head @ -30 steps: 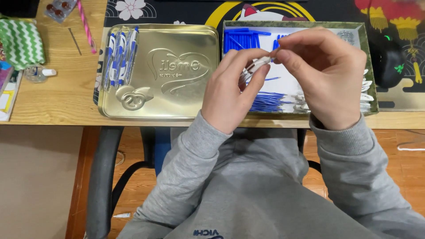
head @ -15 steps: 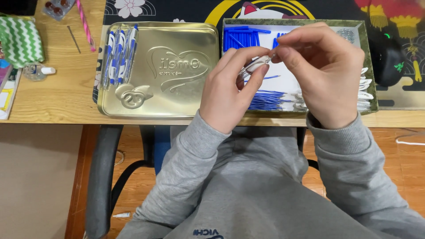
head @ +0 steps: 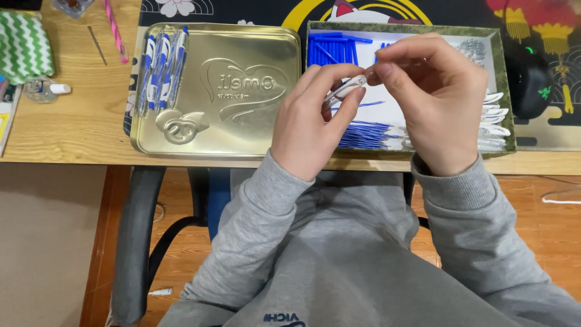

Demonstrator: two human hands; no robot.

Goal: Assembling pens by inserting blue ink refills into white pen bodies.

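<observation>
A clear pen barrel (head: 344, 91) is being held up between both hands, hanging just above the green-rimmed box (head: 507, 121) that is lying on the desk (head: 72, 130). The left hand (head: 315, 118) is pinching the barrel's lower part between thumb and fingertips, fingers curled close around it, while the right hand (head: 439, 100) is gripping its upper end, thumb and forefinger closing together at the tip. Inside the box, under the hands, a heap of blue refills (head: 363, 134) is lying along the near side, a row of blue caps (head: 330, 48) is sitting at the far left corner, and a stack of white clips (head: 493, 121) is resting against the right wall. Just left of the box, a gold tin lid (head: 242, 79) is lying flat, and several finished blue-and-white pens (head: 162, 69) are resting side by side along its left edge. Further left of the box, a green zigzag pouch (head: 21, 45) and a small clear bottle (head: 42, 89) are sitting on the bare wood. Right of the box, a black mouse (head: 532, 82) is resting on a patterned mat (head: 544, 24).
</observation>
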